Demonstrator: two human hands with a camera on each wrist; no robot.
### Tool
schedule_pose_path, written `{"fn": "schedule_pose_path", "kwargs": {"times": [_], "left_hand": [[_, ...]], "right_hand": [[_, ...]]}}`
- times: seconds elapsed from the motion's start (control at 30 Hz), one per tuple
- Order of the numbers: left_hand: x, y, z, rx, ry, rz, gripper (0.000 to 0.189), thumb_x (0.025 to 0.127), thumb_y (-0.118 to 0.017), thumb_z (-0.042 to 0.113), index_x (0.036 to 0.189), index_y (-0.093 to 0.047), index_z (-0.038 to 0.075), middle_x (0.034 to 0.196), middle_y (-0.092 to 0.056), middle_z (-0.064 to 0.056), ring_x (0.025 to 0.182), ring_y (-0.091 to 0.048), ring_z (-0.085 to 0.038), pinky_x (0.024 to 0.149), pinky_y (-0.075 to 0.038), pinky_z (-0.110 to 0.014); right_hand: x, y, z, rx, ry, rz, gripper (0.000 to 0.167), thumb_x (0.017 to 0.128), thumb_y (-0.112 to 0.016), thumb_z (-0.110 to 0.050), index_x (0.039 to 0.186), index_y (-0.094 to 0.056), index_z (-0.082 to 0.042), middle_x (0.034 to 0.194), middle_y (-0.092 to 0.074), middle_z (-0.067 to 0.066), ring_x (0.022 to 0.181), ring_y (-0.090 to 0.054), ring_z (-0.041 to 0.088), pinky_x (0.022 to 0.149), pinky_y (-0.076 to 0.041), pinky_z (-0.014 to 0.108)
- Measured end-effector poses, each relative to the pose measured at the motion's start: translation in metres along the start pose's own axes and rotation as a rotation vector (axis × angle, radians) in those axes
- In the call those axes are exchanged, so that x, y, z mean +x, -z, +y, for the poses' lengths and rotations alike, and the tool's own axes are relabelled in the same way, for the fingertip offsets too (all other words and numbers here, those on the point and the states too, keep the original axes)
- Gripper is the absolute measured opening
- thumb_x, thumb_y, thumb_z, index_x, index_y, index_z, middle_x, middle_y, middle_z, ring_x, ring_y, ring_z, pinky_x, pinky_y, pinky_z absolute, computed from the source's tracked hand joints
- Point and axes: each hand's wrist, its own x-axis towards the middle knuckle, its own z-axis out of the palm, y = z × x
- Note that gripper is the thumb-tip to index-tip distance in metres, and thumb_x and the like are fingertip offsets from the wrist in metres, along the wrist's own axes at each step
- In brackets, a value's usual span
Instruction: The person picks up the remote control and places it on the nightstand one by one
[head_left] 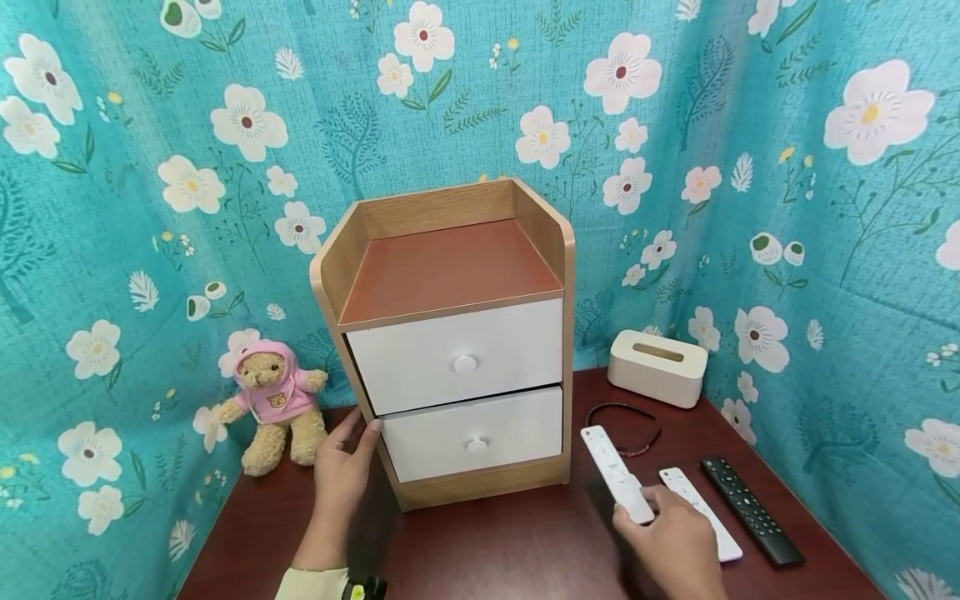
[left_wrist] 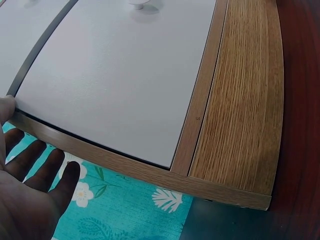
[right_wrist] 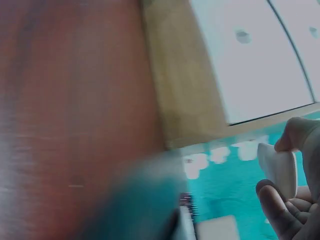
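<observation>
A small wooden cabinet (head_left: 450, 267) with two white drawers stands on the dark red table; both drawers look closed. My left hand (head_left: 345, 462) is at its left side, the thumb at the front edge near the gap between the drawers. In the left wrist view the fingers (left_wrist: 46, 167) of that hand are spread and fairly straight beside the frame. My right hand (head_left: 675, 533) pinches a white remote control (head_left: 617, 473) near its lower end, in front of the cabinet's right side. A second white remote (head_left: 701, 512) lies just beyond that hand, partly covered by it.
A black remote (head_left: 752, 511) lies at the right. Behind the held remote is a dark headband (head_left: 645, 412), with a cream tissue box (head_left: 657, 367) farther back. To the cabinet's left sits a teddy bear (head_left: 277, 404) in a pink hoodie. Floral turquoise curtains (head_left: 480, 92) enclose the table.
</observation>
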Motion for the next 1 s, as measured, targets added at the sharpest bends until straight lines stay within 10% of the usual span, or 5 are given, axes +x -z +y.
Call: {"fn": "schedule_pose_path", "kwargs": {"times": [0.53,1.0], "left_hand": [[0.001,-0.001,0.003,0.025,0.013,0.018,0.044,0.106,-0.074,0.019,0.147,-0.068,0.002,0.14,-0.072,-0.023,0.105,-0.065,0.012,0.086,-0.052,-0.007],[0.001,-0.001,0.0,0.038,0.021,0.027,0.044,0.105,-0.075,0.015,0.146,-0.068,0.001,0.14,-0.072,-0.024,0.104,-0.063,0.014,0.085,-0.051,-0.006]], "right_hand": [[0.011,0.091,-0.067,0.267,0.073,0.403,0.045,0.071,-0.099,-0.016,0.112,-0.085,-0.008,0.088,-0.077,0.004,0.071,-0.052,-0.016,0.062,-0.042,0.003],[0.043,0.11,-0.156,0.491,0.422,0.507,0.04,0.075,-0.092,-0.019,0.111,-0.086,-0.005,0.093,-0.082,0.01,0.082,-0.063,0.002,0.067,-0.045,0.01]]}}
